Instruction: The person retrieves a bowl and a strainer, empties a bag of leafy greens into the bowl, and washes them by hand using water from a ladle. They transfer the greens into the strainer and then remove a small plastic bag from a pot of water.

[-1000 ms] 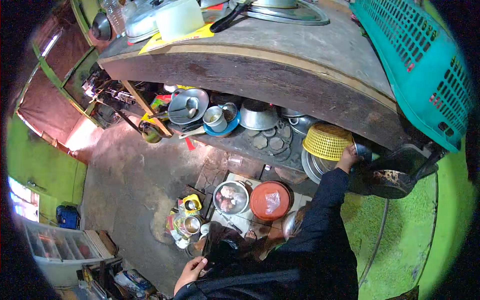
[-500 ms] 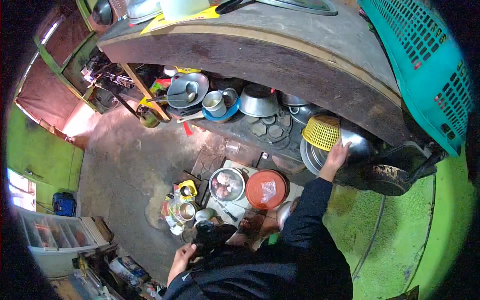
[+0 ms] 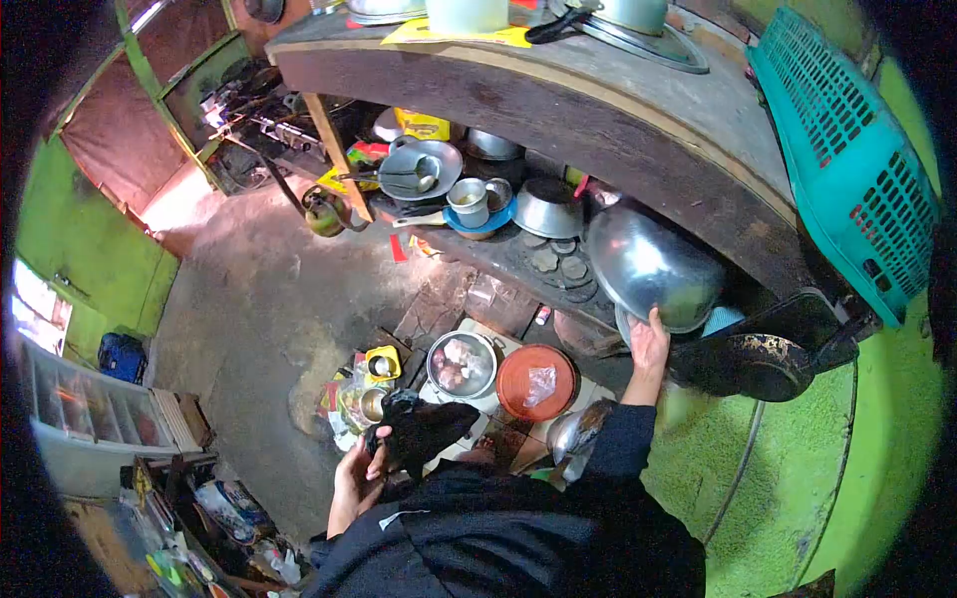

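My right hand (image 3: 650, 344) is closed on the lower rim of a large shiny metal basin (image 3: 658, 267), thumb on the outside. The basin is tilted on its side at the low shelf and hides things behind it. Low on the left, my left hand (image 3: 361, 473) has its fingers curled against a black cloth-like bundle (image 3: 424, 431); its exact kind I cannot make out. On the floor tiles before me stand a metal pot with raw-looking pieces of meat (image 3: 462, 365) and a reddish-orange lid or basin (image 3: 536, 383) with a clear plastic bag (image 3: 541, 385) on top.
Along the shelf sit a metal pot (image 3: 538, 207), a blue bowl (image 3: 483, 221) with a cup, and a wok (image 3: 419, 169) with ladles. A blackened pan (image 3: 768, 365) hangs at right. The wooden counter (image 3: 558, 100) overhangs the shelf, with a teal basket (image 3: 847, 159) beside it.
The metal basin has come forward and turned its rounded side outward, covering where the yellow basket showed. My right hand has moved slightly left and down; my left hand has risen with the black bundle.
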Demonstrator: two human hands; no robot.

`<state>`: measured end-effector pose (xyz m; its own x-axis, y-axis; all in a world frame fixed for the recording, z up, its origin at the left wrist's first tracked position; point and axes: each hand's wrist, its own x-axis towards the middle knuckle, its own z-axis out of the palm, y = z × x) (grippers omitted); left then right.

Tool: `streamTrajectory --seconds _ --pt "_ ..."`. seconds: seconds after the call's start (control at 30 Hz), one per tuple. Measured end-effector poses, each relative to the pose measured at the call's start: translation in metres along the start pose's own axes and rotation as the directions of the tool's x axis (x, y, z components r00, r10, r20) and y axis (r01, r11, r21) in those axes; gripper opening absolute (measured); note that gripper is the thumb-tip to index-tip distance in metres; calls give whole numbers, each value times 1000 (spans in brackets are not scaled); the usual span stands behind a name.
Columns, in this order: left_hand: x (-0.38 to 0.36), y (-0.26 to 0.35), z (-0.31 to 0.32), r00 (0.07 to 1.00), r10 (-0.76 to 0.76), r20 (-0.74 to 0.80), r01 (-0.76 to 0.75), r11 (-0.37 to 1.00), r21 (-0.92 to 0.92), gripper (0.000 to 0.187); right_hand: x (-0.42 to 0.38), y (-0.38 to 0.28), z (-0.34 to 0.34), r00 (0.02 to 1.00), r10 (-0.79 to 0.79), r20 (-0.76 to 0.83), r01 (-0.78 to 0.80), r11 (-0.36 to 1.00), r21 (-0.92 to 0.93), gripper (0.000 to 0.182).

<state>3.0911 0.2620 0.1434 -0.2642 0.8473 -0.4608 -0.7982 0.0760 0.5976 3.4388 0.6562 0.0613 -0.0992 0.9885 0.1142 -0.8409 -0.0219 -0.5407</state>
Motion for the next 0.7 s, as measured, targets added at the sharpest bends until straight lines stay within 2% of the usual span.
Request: streamTrajectory --seconds 0.07,0.1,0.17,0.2,0.23,0.3,0.37,0.43,0.5,0.57,0.6,0.63,0.7 --pt "-4 6 2 997 45 56 -41 997 -70 42 -20 -3 35 990 139 22 -136 985 -103 37" --pt "-5 8 2 997 57 55 -53 996 -75 42 -25 -2 47 989 144 33 -140 985 -102 37" --pt "-8 10 -1 995 93 -19 -93 995 -28 43 -36 2 63 955 297 -7 -293 936 -196 35" --pt "-8 10 0 993 121 -8 -121 993 -10 43 -41 10 72 938 345 -18 -333 889 -316 33" --pt "-6 9 -1 991 131 -17 -130 991 28 45 -48 17 81 922 386 13 -330 806 -492 30" --pt "-4 9 11 985 172 10 -171 968 182 50 -63 34 114 833 551 58 -291 523 -801 32" --pt "7 5 6 984 113 138 -136 975 174 57 -72 61 122 775 555 303 84 385 -919 34" --pt "19 -1 23 982 80 169 -97 991 91 62 -97 62 167 586 808 57 20 56 -998 36" --pt "41 -10 11 978 -9 210 13 1000 -18 69 -121 82 172 505 860 76 365 -133 -921 33" --pt "51 -10 9 983 -72 170 83 995 -57 71 -149 80 202 377 906 194 568 -61 -821 35" --pt "51 -10 10 990 -94 108 98 994 -39 73 -161 78 214 286 942 174 664 -64 -745 31" --pt "60 -10 2 982 -147 120 140 988 65 73 -169 79 219 198 970 140 750 -58 -659 27" --pt "58 -10 12 987 -90 -134 134 922 363 66 -189 113 163 189 842 505 819 148 -554 20"
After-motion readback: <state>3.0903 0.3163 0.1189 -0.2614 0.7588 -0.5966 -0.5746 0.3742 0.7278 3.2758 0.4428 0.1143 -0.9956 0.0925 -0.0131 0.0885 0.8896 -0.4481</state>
